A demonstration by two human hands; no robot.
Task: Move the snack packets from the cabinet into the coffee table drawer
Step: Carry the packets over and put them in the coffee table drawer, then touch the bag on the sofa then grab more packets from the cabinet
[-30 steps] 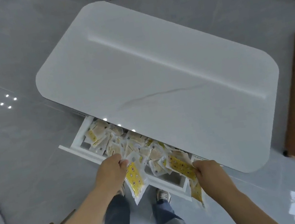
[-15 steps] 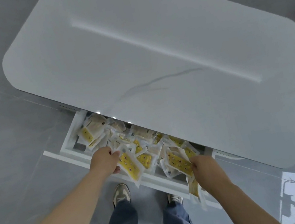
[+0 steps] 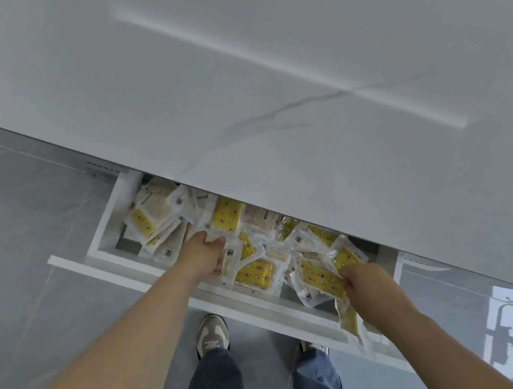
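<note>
Just under the overhanging edge of the white worktop (image 3: 261, 73), the pulled-out drawer (image 3: 254, 304) lies heaped with snack packets (image 3: 255, 273). The person's left grip (image 3: 205, 254) curls round a clear-edged packet (image 3: 230, 259) mid-pile. The right grip (image 3: 366, 281) clutches several yellow packets (image 3: 320, 280), one dangling below it over the drawer's front rail. Bare drawer floor shows left of the left grip and right of the right grip. Between worktop edge and front rail, only a narrow strip lies open above the pile.
</note>
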